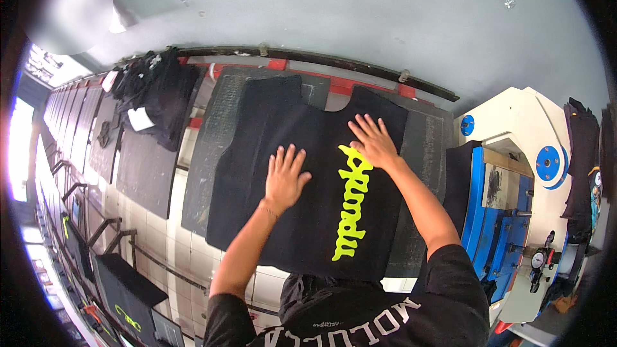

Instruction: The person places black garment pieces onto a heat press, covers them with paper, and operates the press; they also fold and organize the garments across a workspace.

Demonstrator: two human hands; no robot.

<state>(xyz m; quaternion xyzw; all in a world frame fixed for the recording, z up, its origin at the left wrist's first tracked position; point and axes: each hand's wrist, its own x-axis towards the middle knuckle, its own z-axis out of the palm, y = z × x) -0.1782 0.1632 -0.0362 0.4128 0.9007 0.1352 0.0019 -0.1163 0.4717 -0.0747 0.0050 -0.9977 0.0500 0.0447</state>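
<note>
Shirt [302,173]: black, flat on grey pad [222,122], yellow print right of centre.
Left hand [285,177]: fingers spread, palm down, gripping nothing, pressing cloth flat.
Right hand [371,142]: likewise splayed, at print's far end.

One head-worn fisheye view, steeply downward and close over the dark printing pad [222,122], edges bowed.

Bright daylight from left, fisheye-bent edges

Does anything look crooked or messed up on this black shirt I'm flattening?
Nothing stands out. The black shirt lies flat on the dark pad, its yellow-green print unbroken, under the left hand and right hand.
</note>
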